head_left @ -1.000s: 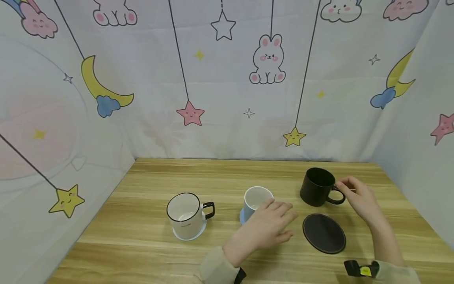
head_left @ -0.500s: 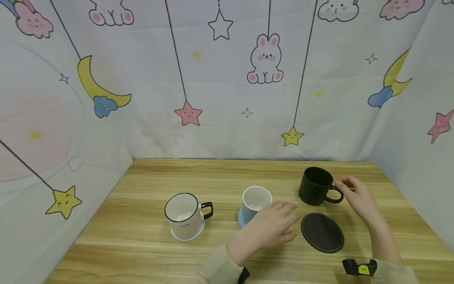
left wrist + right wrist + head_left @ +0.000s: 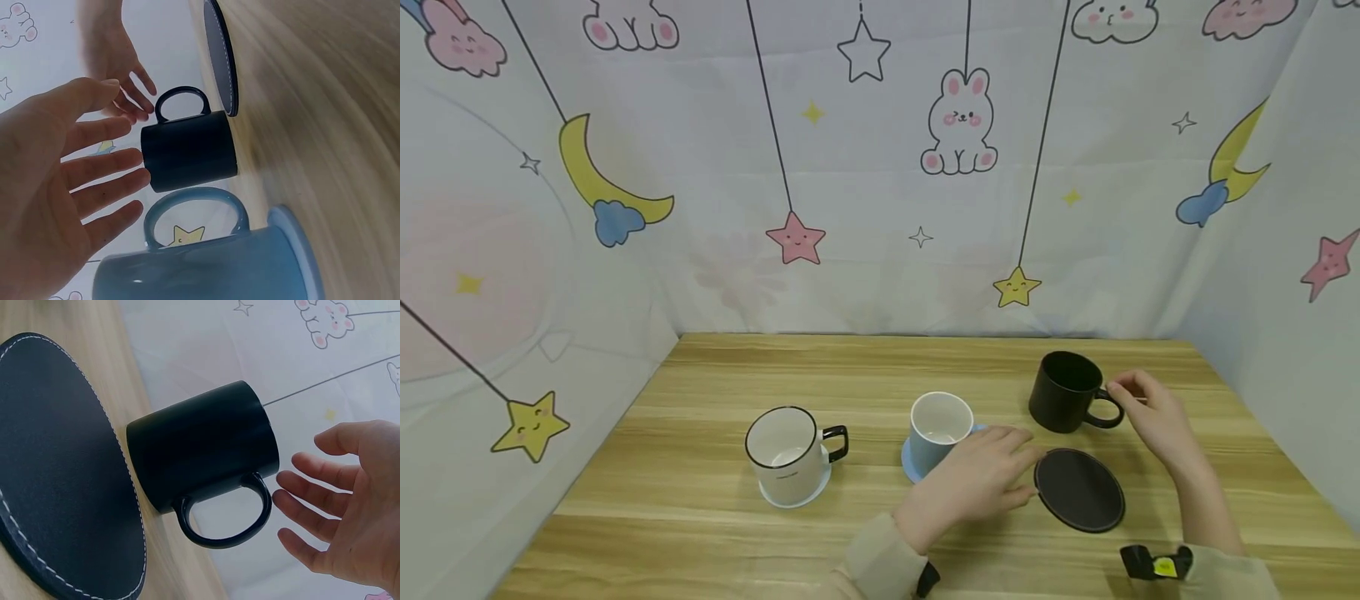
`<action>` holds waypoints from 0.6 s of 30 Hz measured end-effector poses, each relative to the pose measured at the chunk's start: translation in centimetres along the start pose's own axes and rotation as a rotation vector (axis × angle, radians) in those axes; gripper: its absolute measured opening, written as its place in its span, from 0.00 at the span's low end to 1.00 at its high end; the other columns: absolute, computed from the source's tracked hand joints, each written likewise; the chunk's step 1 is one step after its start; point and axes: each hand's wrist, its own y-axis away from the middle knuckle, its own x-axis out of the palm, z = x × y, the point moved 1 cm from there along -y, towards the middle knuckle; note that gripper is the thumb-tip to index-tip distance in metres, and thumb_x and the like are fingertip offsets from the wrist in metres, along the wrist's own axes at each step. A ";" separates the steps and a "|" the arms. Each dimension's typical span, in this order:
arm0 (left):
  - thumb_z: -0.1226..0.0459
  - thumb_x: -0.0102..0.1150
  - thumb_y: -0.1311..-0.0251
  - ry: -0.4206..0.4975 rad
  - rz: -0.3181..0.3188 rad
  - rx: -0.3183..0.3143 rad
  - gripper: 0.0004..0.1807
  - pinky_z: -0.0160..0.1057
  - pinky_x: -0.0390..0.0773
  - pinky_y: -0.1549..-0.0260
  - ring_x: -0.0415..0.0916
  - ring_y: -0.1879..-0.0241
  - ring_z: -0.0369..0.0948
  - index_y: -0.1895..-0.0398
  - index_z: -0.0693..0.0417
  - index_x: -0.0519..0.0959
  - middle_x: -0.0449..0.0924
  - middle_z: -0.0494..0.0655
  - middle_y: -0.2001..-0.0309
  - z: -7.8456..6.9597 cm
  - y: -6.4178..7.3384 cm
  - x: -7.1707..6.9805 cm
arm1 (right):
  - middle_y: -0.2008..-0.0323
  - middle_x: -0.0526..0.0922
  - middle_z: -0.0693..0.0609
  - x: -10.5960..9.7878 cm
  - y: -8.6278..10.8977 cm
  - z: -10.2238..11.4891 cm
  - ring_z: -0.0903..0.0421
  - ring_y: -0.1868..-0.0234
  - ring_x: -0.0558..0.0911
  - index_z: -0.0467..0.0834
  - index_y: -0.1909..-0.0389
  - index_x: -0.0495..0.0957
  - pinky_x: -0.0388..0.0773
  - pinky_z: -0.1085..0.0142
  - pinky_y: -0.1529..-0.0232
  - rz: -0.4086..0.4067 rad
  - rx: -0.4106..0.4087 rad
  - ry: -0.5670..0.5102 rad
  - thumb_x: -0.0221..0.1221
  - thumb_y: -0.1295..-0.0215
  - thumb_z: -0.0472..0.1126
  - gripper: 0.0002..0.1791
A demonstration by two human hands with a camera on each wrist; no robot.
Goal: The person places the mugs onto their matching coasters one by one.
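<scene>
A black mug (image 3: 1066, 392) stands upright on the table at the back right. My right hand (image 3: 356, 506) is beside its handle with fingers loosely bent; whether a fingertip touches the mug is unclear. In front lies a round black coaster (image 3: 1079, 490) with light stitching, nothing on it. My left hand (image 3: 981, 475) hovers, fingers spread, between that coaster and a light blue mug (image 3: 206, 269), holding nothing. The blue mug stands on a blue coaster (image 3: 912, 468); in the head view my left hand hides most of its handle.
At the left, a white mug (image 3: 786, 458) with a black rim and handle stands on a pale coaster (image 3: 805, 502). The wooden table (image 3: 700, 542) meets a cartoon-printed cloth backdrop (image 3: 880, 183) at the back and sides.
My left hand has shifted slightly to the right, toward the black coaster. My right hand and the mugs stay in place; the head view has drifted a little.
</scene>
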 end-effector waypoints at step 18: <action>0.47 0.61 0.24 -0.002 0.037 -0.023 0.24 0.30 0.71 0.32 0.77 0.35 0.36 0.31 0.45 0.81 0.82 0.39 0.36 -0.3 -1.3 1.2 | 0.40 0.75 0.24 0.4 -0.2 -0.7 0.29 0.39 0.74 0.24 0.38 0.71 0.72 0.37 0.41 -0.015 -0.003 0.004 0.48 0.13 0.44 0.23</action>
